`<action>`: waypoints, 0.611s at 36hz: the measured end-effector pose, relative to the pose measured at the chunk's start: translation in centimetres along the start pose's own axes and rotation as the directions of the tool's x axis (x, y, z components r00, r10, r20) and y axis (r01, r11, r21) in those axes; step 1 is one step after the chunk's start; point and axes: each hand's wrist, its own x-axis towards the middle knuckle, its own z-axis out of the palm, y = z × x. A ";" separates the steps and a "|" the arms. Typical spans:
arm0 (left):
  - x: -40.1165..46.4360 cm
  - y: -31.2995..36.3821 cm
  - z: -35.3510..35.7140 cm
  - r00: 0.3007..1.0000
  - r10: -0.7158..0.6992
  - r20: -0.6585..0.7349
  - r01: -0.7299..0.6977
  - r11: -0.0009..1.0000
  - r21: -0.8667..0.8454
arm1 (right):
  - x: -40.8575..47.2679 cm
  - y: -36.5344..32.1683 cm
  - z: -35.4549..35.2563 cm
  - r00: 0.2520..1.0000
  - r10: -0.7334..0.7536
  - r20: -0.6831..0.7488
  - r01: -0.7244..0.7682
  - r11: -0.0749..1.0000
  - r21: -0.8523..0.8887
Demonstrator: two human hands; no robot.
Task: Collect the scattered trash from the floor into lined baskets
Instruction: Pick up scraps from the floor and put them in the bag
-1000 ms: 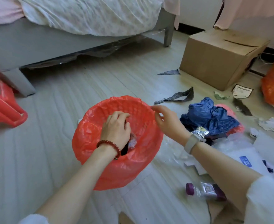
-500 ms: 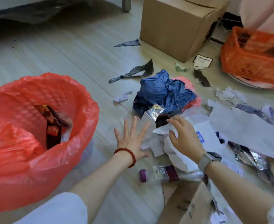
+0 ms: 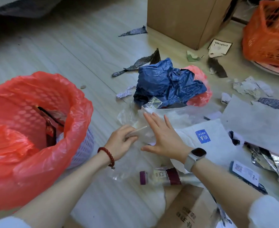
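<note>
Landmark is the lavender perforated basket lined with a red plastic bag (image 3: 36,129); everything placed off that. A second ago both my hands were at its rim, left hand down inside; half a second ago the left was spread flat over the floor and holding nothing. So the drop is done, and dark red wrappers sit inside the liner.

Right of the basket lies the main trash pile: a crumpled dark blue plastic bag (image 3: 166,81) farthest back, a white padded mailer with a blue square label (image 3: 206,137) further right, and clear plastic film (image 3: 135,116) closest to the basket.

My right hand (image 3: 165,139) now lies flat on the film, fingers straight and spread, gripping nothing, just pressing. My left hand (image 3: 122,140), between basket and right hand, has curled since the last frame and pinches a thin pale scrap (image 3: 136,133), likely paper or card; can't tell which.

Near-right of the basket, below both hands, a clear bottle with a purple cap (image 3: 160,176) lies on its side, untouched.

Judgement: new pick cycle started, plenty of litter left, early-to-middle progress.
</note>
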 end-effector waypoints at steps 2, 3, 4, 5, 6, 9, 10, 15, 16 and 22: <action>-0.7 0.6 -0.3 0.993 -0.084 -0.083 0.075 0.991 -0.107 | 0.7 -0.7 0.3 1.000 -0.007 -0.002 0.007 1.000 0.007; -0.9 0.8 -0.3 0.980 -0.142 -0.137 0.118 0.979 -0.168 | 0.8 -1.0 0.4 1.000 -0.002 -0.031 0.003 1.000 0.029; -1.0 1.1 -0.3 0.967 -0.184 -0.178 0.140 0.962 -0.237 | 0.8 -1.2 0.5 0.997 0.012 -0.080 -0.006 0.997 0.078; -1.1 1.5 -0.2 0.955 -0.211 -0.207 0.143 0.943 -0.301 | 0.7 -1.4 0.5 0.992 0.048 -0.118 -0.026 0.984 0.175; -1.0 2.0 -0.2 0.949 -0.217 -0.229 0.136 0.937 -0.322 | 0.5 -1.7 0.4 0.987 0.094 -0.130 -0.051 0.953 0.300; -0.7 3.2 -0.3 0.967 -0.089 -0.240 0.075 0.995 -0.067 | -0.3 -1.9 0.1 0.968 0.237 -0.083 -0.168 0.857 0.487; -0.4 3.3 -0.4 0.970 -0.003 -0.242 0.036 0.991 0.132 | -0.6 -1.8 0.0 0.955 0.284 -0.089 -0.204 0.843 0.498; 0.6 3.7 0.1 0.993 -0.103 -0.056 0.117 0.845 0.522 | -1.2 -1.5 -1.9 0.818 0.526 -0.234 -0.299 0.736 0.608; 0.9 3.9 0.3 0.982 -0.187 0.020 0.166 0.913 0.373 | -1.3 -1.6 -2.3 0.835 0.497 -0.239 -0.259 0.736 0.626; 2.0 5.3 0.2 0.911 -0.361 0.202 0.407 0.701 -0.585 | -2.1 -3.8 -3.1 0.952 0.300 -0.060 -0.173 0.690 0.703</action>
